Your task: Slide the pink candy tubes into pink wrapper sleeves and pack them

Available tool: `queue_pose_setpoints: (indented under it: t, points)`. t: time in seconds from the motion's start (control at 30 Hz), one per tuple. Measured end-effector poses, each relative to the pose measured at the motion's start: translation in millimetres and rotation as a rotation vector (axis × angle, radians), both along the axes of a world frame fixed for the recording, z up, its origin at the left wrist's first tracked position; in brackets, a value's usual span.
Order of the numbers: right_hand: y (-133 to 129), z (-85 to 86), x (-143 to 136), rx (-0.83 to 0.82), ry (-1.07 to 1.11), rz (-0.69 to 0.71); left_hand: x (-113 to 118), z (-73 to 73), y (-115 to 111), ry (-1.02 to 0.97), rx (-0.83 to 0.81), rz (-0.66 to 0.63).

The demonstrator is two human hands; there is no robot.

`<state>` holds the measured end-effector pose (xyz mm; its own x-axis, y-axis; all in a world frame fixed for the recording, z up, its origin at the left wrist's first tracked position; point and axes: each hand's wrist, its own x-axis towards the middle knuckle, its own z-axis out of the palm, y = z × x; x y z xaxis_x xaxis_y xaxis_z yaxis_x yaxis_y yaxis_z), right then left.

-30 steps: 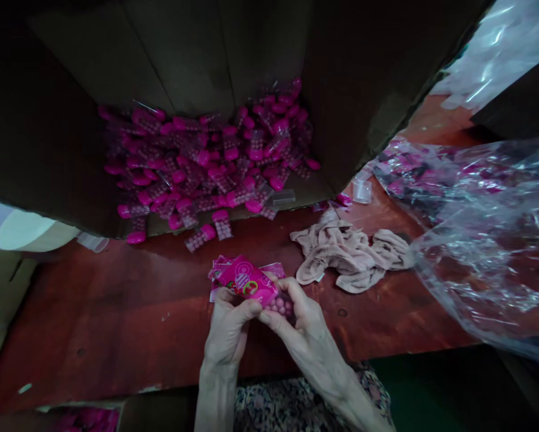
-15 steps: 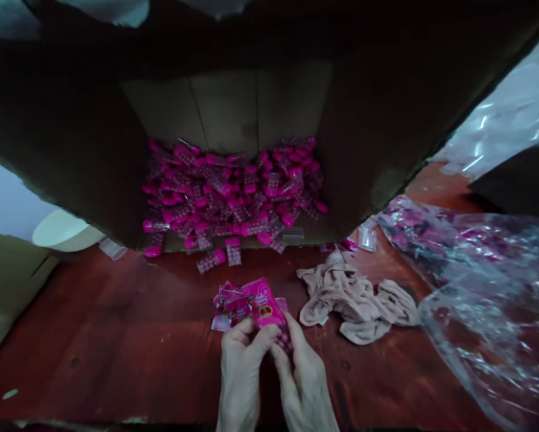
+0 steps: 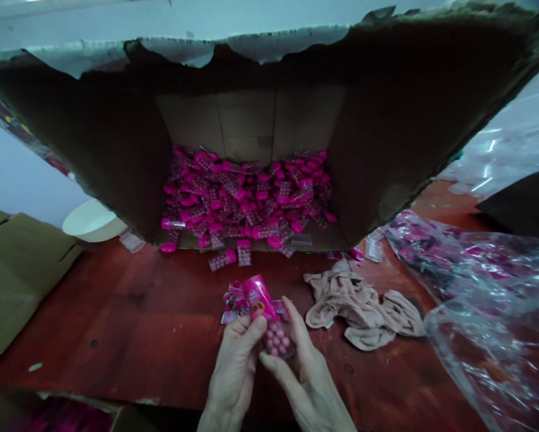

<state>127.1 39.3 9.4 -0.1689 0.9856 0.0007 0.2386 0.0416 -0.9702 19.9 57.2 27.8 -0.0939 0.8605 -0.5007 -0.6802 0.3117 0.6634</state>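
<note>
A small clear bottle of pink balls (image 3: 277, 339) is between my hands, its upper part covered by a shiny pink printed sleeve (image 3: 258, 294). My left hand (image 3: 233, 366) grips it from the left, thumb lying over the sleeve's lower edge. My right hand (image 3: 303, 366) is around its lower right end, with the thumb below and the fingers along the right side; the fingers' undersides are hidden. Just beyond the hands, a little pile of flat pink printed sleeves (image 3: 234, 300) lies on the red table (image 3: 152, 324).
A large cardboard box (image 3: 377, 138) lies on its side, holding many pink-capped bottles (image 3: 251, 198); a few have spilled to its front edge. A crumpled beige cloth (image 3: 364, 306) and a clear plastic bag (image 3: 485, 300) are at right. A white bowl (image 3: 92, 225) and another carton (image 3: 21, 282) stand left.
The view has tilted up and shifted left, showing the box's torn top edge. My right hand's thumb and fingers have spread, and more of the pink balls now show below the sleeve.
</note>
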Motion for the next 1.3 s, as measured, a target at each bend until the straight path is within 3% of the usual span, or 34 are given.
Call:
queue_pose_setpoints:
  t: [0.07, 0.37, 0.53, 0.63, 0.73, 1.03, 1.3]
  points:
    - [-1.1, 4.4, -0.1, -0.056, 0.055, 0.056, -2.6, -1.2, -2.5, -0.036, -0.001, 0.0]
    - [-7.0, 3.7, -8.4, -0.027, 0.181, -0.044, 3.2, 9.0, -10.4, -0.082, -0.007, -0.078]
    - [-9.4, 19.1, 0.9, 0.093, -0.039, 0.043, -5.7, 10.6, -7.7, -0.015, 0.064, -0.009]
    - [-9.4, 14.3, 2.4, 0.155, -0.08, 0.097, -5.4, 9.5, -8.8, 0.049, 0.051, 0.046]
    - [-7.6, 4.6, 1.5, 0.176, -0.091, 0.071, -0.7, 7.1, -11.9, 0.062, 0.047, 0.017]
    - [2.2, 15.4, -1.9, -0.059, 0.101, 0.133, -7.1, 4.3, -13.0, -0.015, 0.037, -0.093]
    - [2.2, 10.1, -7.7, -0.207, 0.186, 0.078, -7.3, 0.5, -12.5, 0.016, 0.026, -0.144]
